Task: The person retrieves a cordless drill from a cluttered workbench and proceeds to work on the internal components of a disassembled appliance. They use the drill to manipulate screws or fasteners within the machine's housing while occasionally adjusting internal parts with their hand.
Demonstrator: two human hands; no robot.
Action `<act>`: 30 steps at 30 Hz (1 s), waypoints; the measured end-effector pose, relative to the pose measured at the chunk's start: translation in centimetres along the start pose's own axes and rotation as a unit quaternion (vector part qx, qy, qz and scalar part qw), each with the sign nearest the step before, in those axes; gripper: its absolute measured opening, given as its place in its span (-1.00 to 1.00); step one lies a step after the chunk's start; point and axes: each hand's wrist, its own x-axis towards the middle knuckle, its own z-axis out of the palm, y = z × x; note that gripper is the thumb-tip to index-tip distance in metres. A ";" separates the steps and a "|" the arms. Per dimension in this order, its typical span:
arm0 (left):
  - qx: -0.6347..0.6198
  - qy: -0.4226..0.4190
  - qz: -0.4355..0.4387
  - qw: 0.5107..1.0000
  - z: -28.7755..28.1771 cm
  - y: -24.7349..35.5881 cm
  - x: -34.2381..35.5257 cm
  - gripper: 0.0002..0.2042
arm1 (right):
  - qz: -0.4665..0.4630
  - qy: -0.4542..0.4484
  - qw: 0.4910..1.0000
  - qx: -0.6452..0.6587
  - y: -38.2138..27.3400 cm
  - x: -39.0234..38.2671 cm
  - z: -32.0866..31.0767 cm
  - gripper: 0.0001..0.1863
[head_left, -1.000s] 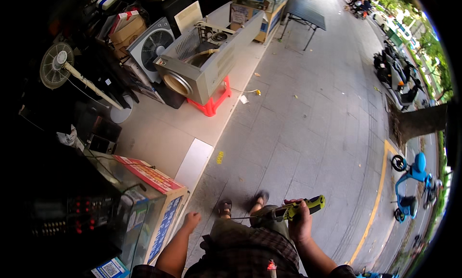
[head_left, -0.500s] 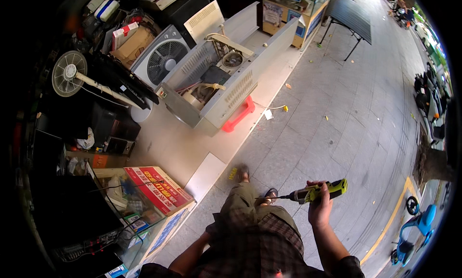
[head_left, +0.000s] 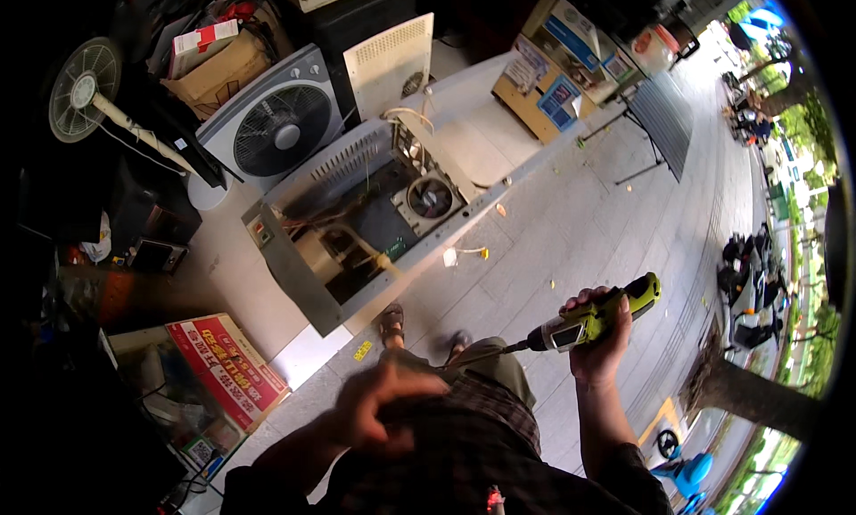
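My right hand (head_left: 599, 341) is wrapped round a yellow-green and black cordless screwdriver (head_left: 580, 326). Its long thin bit points left across my body. My left hand (head_left: 379, 403), smeared by motion, is in front of my waist with its fingers stretched out and nothing visible in them. Ahead of me stands a grey metal appliance casing (head_left: 303, 283) with its top off. Inside it sit a small cooling fan (head_left: 431, 198), a dark board and a round coil-like part (head_left: 325, 252) with wires. Neither hand touches the casing.
Behind the casing are a box fan (head_left: 283, 131), a perforated cream panel (head_left: 388, 60) and a cardboard box (head_left: 214, 74). A standing fan (head_left: 85, 91) is at far left. A display case with a red sign (head_left: 227, 368) stands near left; a folding table (head_left: 664, 127) is far right.
The casing is closer in view as I have stepped toward it. My left hand has risen from my side to the front of my waist. The screwdriver stays in my right hand.
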 end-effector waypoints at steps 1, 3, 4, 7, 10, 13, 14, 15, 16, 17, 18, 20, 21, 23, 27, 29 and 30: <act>-0.035 -0.068 0.069 0.995 0.6 2.0 2.7 -0.52 | -0.010 -0.031 0.999 -0.024 -0.3 2.2 0.5 -0.56; -0.142 -0.129 0.111 0.975 2.5 3.9 8.0 -0.55 | 0.003 -0.051 0.998 -0.026 -0.3 6.0 0.8 -0.56; -0.161 -0.134 0.138 0.968 3.7 4.0 10.6 -0.56 | 0.012 -0.065 0.998 -0.012 0.0 8.1 0.7 -0.56; -0.156 -0.103 0.194 0.963 6.6 2.9 17.6 -0.60 | 0.037 -0.126 0.991 -0.004 1.0 13.2 -0.2 -0.55; -0.036 0.001 0.254 0.967 7.7 1.1 21.4 -0.63 | 0.083 -0.139 0.987 -0.021 0.7 17.3 -1.1 -0.48; 0.163 0.196 0.276 0.927 7.4 -0.4 21.2 -0.67 | 0.099 -0.163 0.981 -0.034 -1.1 20.0 -1.6 -0.48; 0.230 0.270 0.257 0.899 7.2 -0.9 20.4 -0.68 | 0.104 -0.177 0.978 -0.027 -1.8 20.9 -1.5 -0.49; 0.285 0.341 0.228 0.866 7.1 -1.7 19.3 -0.70 | 0.103 -0.198 0.974 -0.042 -2.3 22.0 -1.3 -0.48; 0.278 0.407 0.189 0.849 7.1 -2.7 17.8 -0.71 | 0.105 -0.211 0.971 -0.046 -2.6 23.0 -0.8 -0.49; 0.337 0.463 0.125 0.811 7.1 -3.9 15.9 -0.72 | 0.115 -0.228 0.966 -0.042 -3.0 24.0 -0.3 -0.46; 0.331 0.515 0.048 0.789 7.3 -5.4 13.6 -0.73 | 0.127 -0.244 0.961 -0.027 -3.3 25.0 0.4 -0.44; 0.274 0.576 -0.153 0.755 8.4 -9.2 7.4 -0.70 | 0.141 -0.278 0.950 -0.012 -3.5 26.5 2.4 -0.42; 0.251 0.612 -0.185 0.727 9.0 -11.9 3.8 -0.75 | 0.149 -0.288 0.946 0.001 -3.6 27.2 3.7 -0.42; 0.148 0.675 -0.275 0.669 11.4 -18.5 -4.3 -0.81 | 0.177 -0.322 0.929 0.038 -3.8 28.0 6.4 -0.44; -0.188 0.639 -0.528 0.527 18.9 -31.1 -20.7 -0.84 | 0.174 -0.397 0.900 0.052 -2.7 28.9 12.1 -0.45; -0.289 0.609 -0.613 0.412 23.2 -34.9 -25.8 -0.85 | 0.157 -0.418 0.893 0.056 -2.3 28.2 14.5 -0.45; -0.316 0.634 -0.617 0.343 25.2 -36.1 -26.8 -0.85 | 0.141 -0.417 0.896 0.057 -2.2 27.8 15.5 -0.45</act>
